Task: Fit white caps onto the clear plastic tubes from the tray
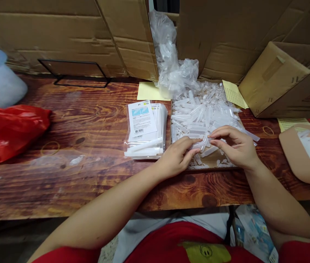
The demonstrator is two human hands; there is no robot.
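Plastic pieces [198,113], clear and mostly long and narrow, lie in a loose heap in a shallow cardboard tray [215,169] on the desk [89,182], right in front of me. My left hand [177,155] reaches over the tray's near left part, thumb and forefinger pinching one clear piece [198,145] from either side. My right hand [235,146] comes in from the other side, fingers curved, the tips of thumb and forefinger close together just beside that piece; I cannot tell whether they grip anything. Some of the tray's brown bottom shows below my fingers, with small white bits near its front edge.

Just left of the tray sits a stack of packets [144,124] with printed cards in clear sleeves. Behind them a yellow sheet [150,91] lies flat, and a crumpled clear bag [175,73] hangs down to the back of the tray. A cardboard box [275,80] stands at the back right; nearer me on that side, a tan bin [294,157] holds more white bits. Far to my left are a red bag [12,131] and a black wire stand [67,61].
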